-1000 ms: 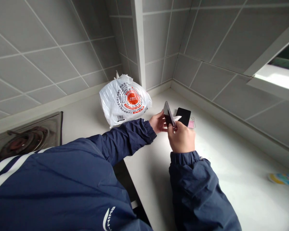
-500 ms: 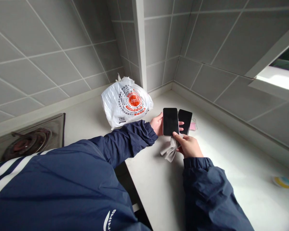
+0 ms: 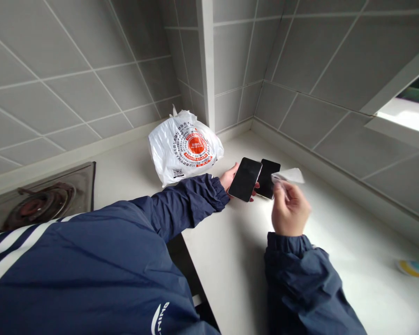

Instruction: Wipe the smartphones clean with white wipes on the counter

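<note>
My left hand [image 3: 229, 177] is closed around a smartphone [image 3: 245, 179], its black screen facing up and its body tilted. Fingertips show past the phone's right edge. A second dark smartphone [image 3: 267, 179] lies on the white counter [image 3: 244, 260] just to the right, partly covered by the held phone. In my right hand [image 3: 291, 208] a light grey cloth [image 3: 291, 175] is pinched, blurred by motion. That hand is to the right of the phones, and the cloth hides the spot beyond the second phone.
A white plastic bag [image 3: 171, 151] with red and black print stands against the back wall, left of my hands. Farther left is a gas stove [image 3: 66, 190]. A colourful packet [image 3: 415, 268] lies at the far right. Tiled walls [image 3: 237, 56] meet behind the counter.
My right hand has lifted off the held phone and moved right, carrying the cloth, which has swung upward. The held phone has turned clockwise. The pink item beside the second phone is now hidden.
</note>
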The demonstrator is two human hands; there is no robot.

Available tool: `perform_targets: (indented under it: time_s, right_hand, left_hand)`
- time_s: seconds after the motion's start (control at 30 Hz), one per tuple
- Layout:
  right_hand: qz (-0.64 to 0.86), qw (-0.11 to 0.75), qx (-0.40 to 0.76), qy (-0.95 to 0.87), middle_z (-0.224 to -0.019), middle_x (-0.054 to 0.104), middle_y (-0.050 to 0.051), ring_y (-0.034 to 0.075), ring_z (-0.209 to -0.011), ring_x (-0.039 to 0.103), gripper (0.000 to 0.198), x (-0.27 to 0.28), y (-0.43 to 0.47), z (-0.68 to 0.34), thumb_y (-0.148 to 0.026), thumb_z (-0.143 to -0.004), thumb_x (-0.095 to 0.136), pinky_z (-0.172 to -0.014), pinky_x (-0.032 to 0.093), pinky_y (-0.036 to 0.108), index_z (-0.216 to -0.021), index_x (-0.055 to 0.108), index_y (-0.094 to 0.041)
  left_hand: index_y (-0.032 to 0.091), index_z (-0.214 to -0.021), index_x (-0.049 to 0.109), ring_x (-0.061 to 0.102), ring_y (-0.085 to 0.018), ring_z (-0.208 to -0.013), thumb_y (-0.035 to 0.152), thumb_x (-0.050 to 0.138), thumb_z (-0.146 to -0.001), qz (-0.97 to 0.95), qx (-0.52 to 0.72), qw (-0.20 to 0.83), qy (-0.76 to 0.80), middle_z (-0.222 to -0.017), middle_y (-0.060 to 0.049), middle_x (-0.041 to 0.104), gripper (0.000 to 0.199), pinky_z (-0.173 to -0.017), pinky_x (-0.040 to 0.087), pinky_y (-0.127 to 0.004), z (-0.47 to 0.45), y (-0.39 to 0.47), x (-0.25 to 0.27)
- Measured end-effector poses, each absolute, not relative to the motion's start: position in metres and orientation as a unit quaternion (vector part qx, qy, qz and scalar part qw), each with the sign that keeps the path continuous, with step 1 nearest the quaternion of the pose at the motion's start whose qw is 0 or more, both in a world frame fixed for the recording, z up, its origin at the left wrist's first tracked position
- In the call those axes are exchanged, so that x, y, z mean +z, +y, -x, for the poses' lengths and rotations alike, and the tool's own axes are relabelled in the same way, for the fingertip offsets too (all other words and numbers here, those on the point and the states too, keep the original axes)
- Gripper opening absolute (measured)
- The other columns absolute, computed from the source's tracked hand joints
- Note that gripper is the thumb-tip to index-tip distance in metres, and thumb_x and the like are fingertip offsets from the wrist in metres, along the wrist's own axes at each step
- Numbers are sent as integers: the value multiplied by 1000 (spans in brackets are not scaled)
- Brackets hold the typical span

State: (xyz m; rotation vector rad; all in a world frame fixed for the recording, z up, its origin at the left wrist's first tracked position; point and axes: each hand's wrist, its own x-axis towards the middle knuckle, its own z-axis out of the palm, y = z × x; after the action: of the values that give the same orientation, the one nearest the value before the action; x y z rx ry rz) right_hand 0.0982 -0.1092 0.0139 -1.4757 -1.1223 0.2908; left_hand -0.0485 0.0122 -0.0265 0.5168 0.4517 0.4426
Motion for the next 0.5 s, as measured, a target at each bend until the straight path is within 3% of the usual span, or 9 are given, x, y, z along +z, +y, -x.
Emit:
perform_targets:
  time_s: [0.07, 0.2, 0.33, 0.5]
  right_hand:
    - [609, 477, 77, -628, -115, 75, 12, 23, -103, 70, 32, 6, -111, -84, -37, -100, 51, -96, 54, 42, -114, 73, -19]
    - [599, 278, -19, -750, -113, 75, 12, 33, -119, 62, 33, -6, -113, -67, -41, -102, 51, -113, 31, 66, -118, 72, -20]
    - [606, 230, -49, -760, -137, 66, 16, 36, -133, 52, 47, -8, -115, -64, -48, -100, 53, -117, 14, 71, -137, 59, -20]
    - [632, 210, -39, -745, -143, 61, 18, 38, -132, 51, 56, -3, -101, -61, -50, -100, 49, -117, 12, 72, -147, 50, -18]
  left_hand:
    - [8, -116, 67, 70, -27, -80, 70, 11, -98, -246, 234, 915, 217, -94, -17, 75, 85, -96, 49, -47, 46, 12, -28]
    - [1, -123, 65, 72, -26, -91, 61, 11, -103, -237, 260, 913, 208, -98, -20, 76, 83, -106, 45, -41, 43, 11, -27]
    - [0, -124, 66, 72, -31, -103, 64, 15, -102, -234, 251, 920, 189, -111, -24, 74, 84, -108, 44, -46, 44, 10, -28]
    - [1, -128, 66, 72, -28, -105, 54, 20, -105, -237, 273, 912, 194, -109, -22, 75, 73, -111, 43, -40, 42, 6, -30]
